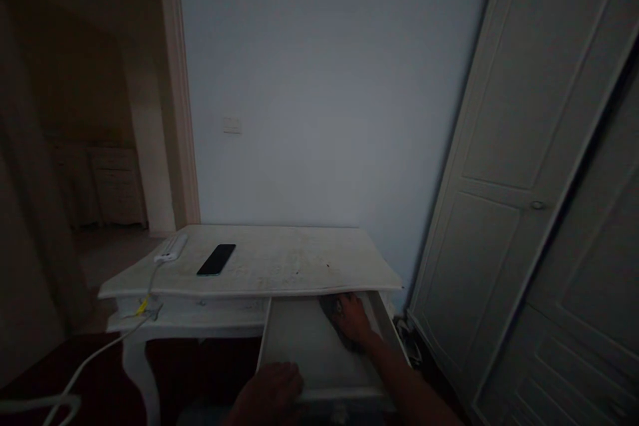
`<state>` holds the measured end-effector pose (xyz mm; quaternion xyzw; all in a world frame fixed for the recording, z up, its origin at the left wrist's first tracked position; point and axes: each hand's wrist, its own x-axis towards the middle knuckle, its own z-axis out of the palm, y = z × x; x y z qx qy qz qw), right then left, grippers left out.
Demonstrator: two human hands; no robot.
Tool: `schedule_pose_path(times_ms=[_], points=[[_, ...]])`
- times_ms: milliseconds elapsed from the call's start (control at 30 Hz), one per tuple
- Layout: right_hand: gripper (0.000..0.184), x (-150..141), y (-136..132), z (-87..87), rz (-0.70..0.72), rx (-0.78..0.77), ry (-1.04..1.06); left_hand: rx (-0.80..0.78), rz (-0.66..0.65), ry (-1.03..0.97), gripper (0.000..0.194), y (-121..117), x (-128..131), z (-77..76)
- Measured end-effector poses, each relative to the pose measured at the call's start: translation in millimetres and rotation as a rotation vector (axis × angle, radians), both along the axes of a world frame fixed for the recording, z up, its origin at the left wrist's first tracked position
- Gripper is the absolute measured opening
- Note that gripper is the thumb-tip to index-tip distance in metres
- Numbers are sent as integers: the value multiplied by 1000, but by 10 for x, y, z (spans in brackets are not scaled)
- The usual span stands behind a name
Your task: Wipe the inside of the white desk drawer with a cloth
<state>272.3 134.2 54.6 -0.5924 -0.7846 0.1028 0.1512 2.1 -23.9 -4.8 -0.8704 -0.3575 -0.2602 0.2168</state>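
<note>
A white desk drawer (292, 346) is pulled out below the desk top. My right hand (353, 319) reaches into its back right part, with the fingers closed on a dark grey cloth (329, 309) that lies against the drawer's bottom. Part of the cloth hangs out under my palm and wrist. At the drawer's front left corner, my left hand (273, 386) has its fingers bent over the rim. The thumb side is dim and hard to make out.
On the white desk (279, 249) lie a black phone (216, 259) and a white power strip (171, 248), whose cable (107, 346) runs down to the left. A tall wardrobe (492, 213) stands at the right. Dark items (409, 343) sit on the floor beside it. A doorway opens at the left.
</note>
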Motion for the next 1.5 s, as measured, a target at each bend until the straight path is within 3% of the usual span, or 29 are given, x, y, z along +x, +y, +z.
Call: schedule_pose_path(times_ms=[200, 333, 433, 567, 800, 900, 1033, 1167, 1300, 1367, 1500], points=[[58, -710, 8, -77, 118, 61, 114, 0, 13, 12, 32, -35, 30, 85], [57, -1179, -145, -131, 312, 34, 127, -54, 40, 21, 32, -4, 18, -31], [55, -1333, -250, -182, 521, 15, 63, -49, 38, 23, 33, 46, 14, -148], [59, -1205, -320, -197, 630, -67, -41, -71, -3, 42, 38, 90, 9, -193], [39, -984, -497, -212, 883, -126, -132, -158, 31, 76, 38, 162, -9, -310], [25, -881, -524, -188, 887, -230, -112, -177, 56, 74, 41, 186, -22, -361], [34, -528, -417, -87, 918, -345, -20, -208, 46, 85, 44, 206, -50, -362], [51, -13, -261, -5, 828, -441, -87, -175, 61, 100, 40, 216, -63, -392], [49, 462, -185, 30, 452, -342, -75, -107, 80, 128, 47, 229, -61, -477], [52, 603, -170, 38, 300, -268, -46, -90, 86, 135, 50, 246, -61, -517], [56, 628, -125, 36, 167, -151, 19, -153, 95, 189, 51, 294, -55, -561]])
